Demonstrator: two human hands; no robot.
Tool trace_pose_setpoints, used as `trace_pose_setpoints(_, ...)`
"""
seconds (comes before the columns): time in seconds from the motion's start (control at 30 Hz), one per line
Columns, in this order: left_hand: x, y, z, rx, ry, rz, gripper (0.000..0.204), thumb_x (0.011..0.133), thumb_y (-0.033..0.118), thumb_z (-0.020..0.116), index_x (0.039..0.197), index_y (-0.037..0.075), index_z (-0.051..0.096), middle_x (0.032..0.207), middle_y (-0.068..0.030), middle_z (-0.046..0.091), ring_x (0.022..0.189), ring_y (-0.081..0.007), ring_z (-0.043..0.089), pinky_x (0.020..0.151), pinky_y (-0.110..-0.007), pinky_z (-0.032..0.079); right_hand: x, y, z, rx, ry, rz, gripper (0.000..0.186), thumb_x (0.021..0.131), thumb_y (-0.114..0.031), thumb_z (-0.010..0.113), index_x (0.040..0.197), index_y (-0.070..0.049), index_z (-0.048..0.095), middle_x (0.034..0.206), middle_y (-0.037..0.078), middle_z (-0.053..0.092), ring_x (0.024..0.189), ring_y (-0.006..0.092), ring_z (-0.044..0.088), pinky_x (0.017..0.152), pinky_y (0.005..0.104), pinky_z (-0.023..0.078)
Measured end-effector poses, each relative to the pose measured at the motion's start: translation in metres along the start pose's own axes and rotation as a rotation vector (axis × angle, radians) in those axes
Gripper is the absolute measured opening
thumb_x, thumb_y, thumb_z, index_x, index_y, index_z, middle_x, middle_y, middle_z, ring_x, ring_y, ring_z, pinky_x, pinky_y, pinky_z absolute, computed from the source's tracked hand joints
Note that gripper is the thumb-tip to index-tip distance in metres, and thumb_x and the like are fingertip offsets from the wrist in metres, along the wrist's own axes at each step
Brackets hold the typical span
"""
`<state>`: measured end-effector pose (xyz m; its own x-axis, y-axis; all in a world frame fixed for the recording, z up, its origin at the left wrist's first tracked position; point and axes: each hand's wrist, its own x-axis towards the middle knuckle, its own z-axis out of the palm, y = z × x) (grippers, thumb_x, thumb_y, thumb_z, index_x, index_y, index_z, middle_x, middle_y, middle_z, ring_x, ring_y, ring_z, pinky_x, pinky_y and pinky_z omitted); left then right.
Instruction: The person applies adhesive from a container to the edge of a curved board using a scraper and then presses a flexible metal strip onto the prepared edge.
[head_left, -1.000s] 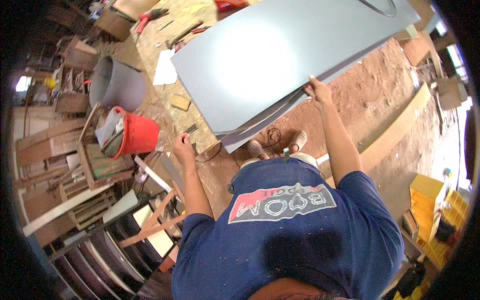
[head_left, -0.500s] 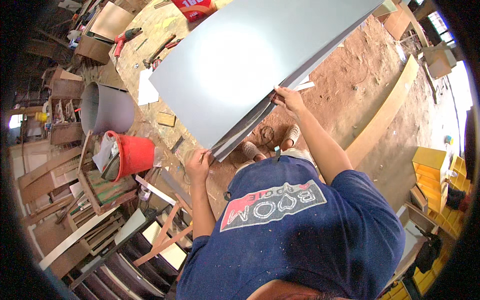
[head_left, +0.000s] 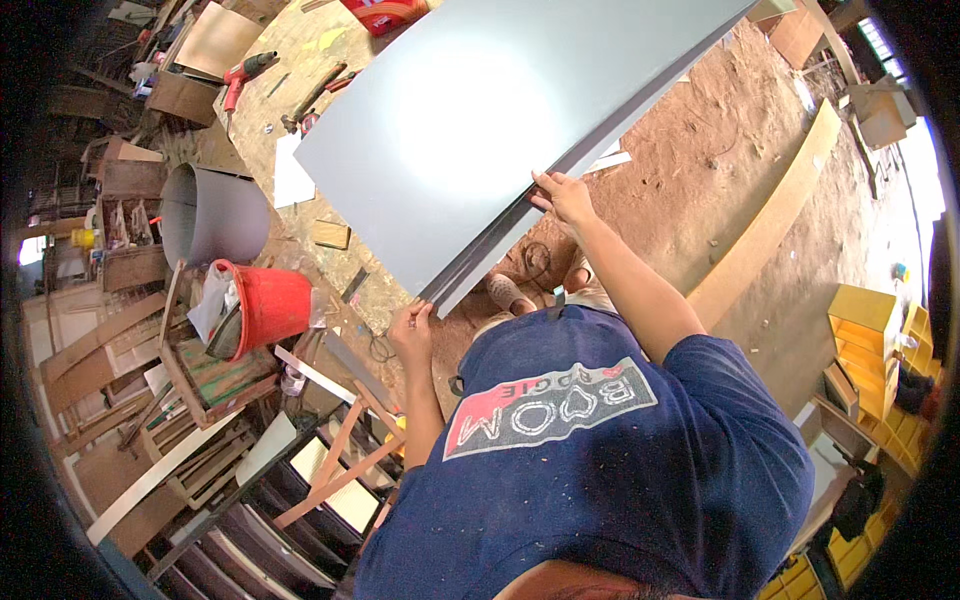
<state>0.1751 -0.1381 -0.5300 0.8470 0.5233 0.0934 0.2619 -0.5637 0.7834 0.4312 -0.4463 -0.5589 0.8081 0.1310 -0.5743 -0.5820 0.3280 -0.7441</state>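
Note:
A large smooth grey sheet [head_left: 385,190] lies across the workbench, with a bright glare near its middle. Below its near edge a second grey edge [head_left: 590,150] runs alongside, and a thin dark gap parts the two. At the near left corner, the fingers of my left hand [head_left: 411,328] are pinched on the sheet's edge. Farther along that same edge, my right hand [head_left: 564,200] grips it between thumb and fingers. Whether the lower layer is a board or another sheet, I cannot tell.
A red heat gun [head_left: 245,78], hand tools [head_left: 315,95] and a small wood block [head_left: 331,234] lie on the workbench [head_left: 262,140]. Left of it stand a rolled grey sheet [head_left: 215,215] and a red bucket [head_left: 270,310]. A long curved board [head_left: 770,225] rests on the right.
The dark gap under the sheet's near edge has narrowed. My right hand has shifted slightly left with the edge, and my left hand a little to the right.

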Motion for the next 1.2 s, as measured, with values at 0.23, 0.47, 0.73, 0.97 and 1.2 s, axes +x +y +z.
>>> trace_pose_setpoints(0.23, 0.012, -0.022, -0.002, -0.011, -0.044, -0.058, 0.009, 0.086, 0.006, 0.083, 0.087, 0.0, 0.077, 0.084, -0.0132, 0.076, 0.076, -0.0248, 0.072, 0.072, -0.035, 0.056, -0.002, -0.001, 0.005, 0.042, 0.002, -0.011, 0.03, 0.101, -0.025, 0.075, 0.113, 0.002, 0.068, 0.1, 0.004, 0.063, 0.092, 0.0152, 0.061, 0.092, 0.0343, 0.06)
trace_pose_setpoints(0.47, 0.013, 0.001, -0.008, 0.106, 0.002, 0.012, 0.015, 0.085, 0.012, 0.086, 0.084, 0.001, 0.076, 0.083, -0.0139, 0.074, 0.073, -0.0282, 0.07, 0.07, -0.038, 0.054, -0.002, -0.001, 0.007, 0.003, 0.011, 0.017, 0.03, 0.101, -0.025, 0.074, 0.112, 0.002, 0.069, 0.099, 0.005, 0.065, 0.094, 0.0157, 0.064, 0.095, 0.0372, 0.059)
trace_pose_setpoints(0.73, 0.017, -0.005, -0.012, 0.184, 0.049, 0.165, 0.02, 0.084, 0.017, 0.087, 0.078, 0.005, 0.071, 0.075, -0.0126, 0.07, 0.07, -0.0334, 0.064, 0.071, -0.046, 0.048, 0.003, 0.001, 0.006, 0.081, 0.005, 0.003, 0.026, 0.099, -0.025, 0.078, 0.096, -0.001, 0.067, 0.09, 0.005, 0.061, 0.083, 0.0154, 0.061, 0.089, 0.036, 0.062)
trace_pose_setpoints(0.97, 0.024, -0.004, -0.012, 0.164, 0.017, 0.103, 0.021, 0.083, 0.016, 0.086, 0.077, 0.005, 0.07, 0.076, -0.0114, 0.071, 0.069, -0.0314, 0.064, 0.071, -0.045, 0.047, 0.007, 0.009, 0.0, 0.096, -0.009, 0.005, 0.023, 0.098, -0.022, 0.078, 0.095, -0.001, 0.067, 0.094, 0.007, 0.063, 0.085, 0.0165, 0.064, 0.089, 0.0365, 0.063)
trace_pose_setpoints(1.2, 0.03, -0.004, -0.014, 0.1, -0.093, 0.002, 0.019, 0.086, 0.012, 0.083, 0.078, 0.004, 0.068, 0.074, -0.0117, 0.069, 0.067, -0.0274, 0.065, 0.065, -0.04, 0.05, -0.059, 0.043, 0.079, 0.032, -0.206, 0.193, 0.03, 0.099, -0.016, 0.076, 0.107, 0.009, 0.06, 0.108, 0.014, 0.065, 0.098, 0.0197, 0.069, 0.086, 0.0305, 0.066)
